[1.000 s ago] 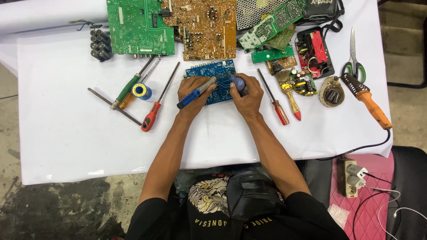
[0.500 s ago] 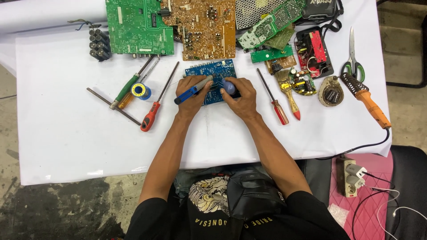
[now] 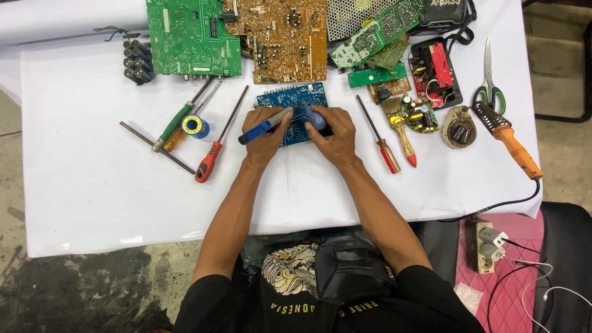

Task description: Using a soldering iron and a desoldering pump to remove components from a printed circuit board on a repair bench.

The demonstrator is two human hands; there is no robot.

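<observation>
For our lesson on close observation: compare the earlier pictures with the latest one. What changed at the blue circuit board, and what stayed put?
Little changed. The left hand keeps its blue-handled tool, which now lies slightly flatter across the blue circuit board. The right hand still grips a blue rounded object, shifted slightly left. Nothing was picked up or released; the screwdrivers and other boards stayed put.

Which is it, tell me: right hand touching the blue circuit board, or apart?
Touching. The head view shows the right hand resting directly on the blue circuit board.

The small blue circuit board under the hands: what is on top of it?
Both hands rest on the small blue circuit board: the left hand holds a blue-handled tool, the right hand a bluish rounded object. Their fingers hide the board's near part.
</observation>
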